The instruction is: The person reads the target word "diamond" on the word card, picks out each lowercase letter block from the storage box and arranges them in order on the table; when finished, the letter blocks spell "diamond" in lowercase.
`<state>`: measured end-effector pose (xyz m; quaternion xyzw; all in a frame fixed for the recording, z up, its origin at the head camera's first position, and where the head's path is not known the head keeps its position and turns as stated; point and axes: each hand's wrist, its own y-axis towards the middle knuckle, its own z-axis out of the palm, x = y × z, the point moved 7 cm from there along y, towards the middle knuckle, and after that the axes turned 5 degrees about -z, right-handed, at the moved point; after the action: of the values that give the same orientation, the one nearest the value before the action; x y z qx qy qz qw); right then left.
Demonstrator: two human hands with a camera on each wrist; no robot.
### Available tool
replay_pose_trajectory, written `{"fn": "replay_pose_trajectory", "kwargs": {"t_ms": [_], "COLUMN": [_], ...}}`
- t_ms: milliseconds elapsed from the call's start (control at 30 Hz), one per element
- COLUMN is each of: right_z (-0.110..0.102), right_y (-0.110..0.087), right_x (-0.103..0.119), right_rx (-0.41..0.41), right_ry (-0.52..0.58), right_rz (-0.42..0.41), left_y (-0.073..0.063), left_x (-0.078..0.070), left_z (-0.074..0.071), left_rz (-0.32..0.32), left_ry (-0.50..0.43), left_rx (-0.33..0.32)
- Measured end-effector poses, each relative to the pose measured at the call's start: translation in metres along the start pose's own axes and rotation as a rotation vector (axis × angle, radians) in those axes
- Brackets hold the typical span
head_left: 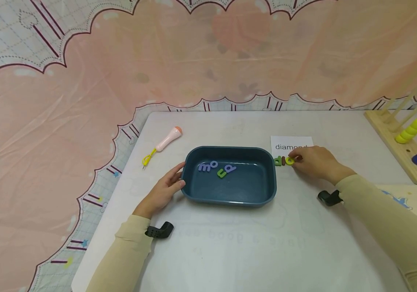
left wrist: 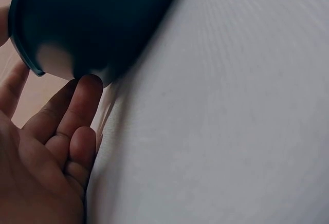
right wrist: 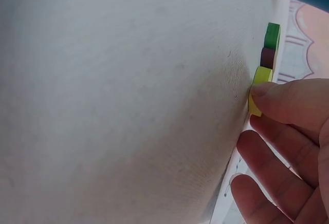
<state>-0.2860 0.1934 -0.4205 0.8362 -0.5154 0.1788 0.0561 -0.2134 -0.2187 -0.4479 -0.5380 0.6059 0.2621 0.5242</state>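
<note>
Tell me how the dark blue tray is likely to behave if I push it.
The dark blue tray looks like moulded plastic, so it should probably stay stiff. Its wide base and low walls suggest it would slide rather than tip. The four letters lie loose inside, so a hard shove may shift them.

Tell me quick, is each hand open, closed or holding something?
Left hand: open, resting against the dark blue tray.
Right hand: closed, pinching the yellow letter.
</note>
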Motion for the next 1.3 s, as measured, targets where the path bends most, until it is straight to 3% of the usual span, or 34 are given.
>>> {"fn": "replay_pose_trajectory", "kwargs": {"t_ms": [433,600,933,1300], "right_z": [-0.003,-0.016,-0.055,-0.053], "right_y": [-0.003,-0.005,-0.002,0.02], "right_x": [0.002,0.011,0.064,0.125], "right_rx": [0.005,0.0,-0.074,-0.104], "right_ry": [0.014,0.039,0.044,0.053], "right_rz": [0.001,-0.026,-0.121,-0.281], "left_y": [0.001,-0.001,-0.002,-0.002], "left_x": [0.0,-0.001,-0.002,-0.002], "left_z": [0.001,0.001,-0.001,0.0], "left_rz": [0.0,0.005,0.001,-0.004], "left_ry": [0.012,0.031,0.048,0.029], "left_rx": [-0.002,-0.005,-0.025,-0.017]}}
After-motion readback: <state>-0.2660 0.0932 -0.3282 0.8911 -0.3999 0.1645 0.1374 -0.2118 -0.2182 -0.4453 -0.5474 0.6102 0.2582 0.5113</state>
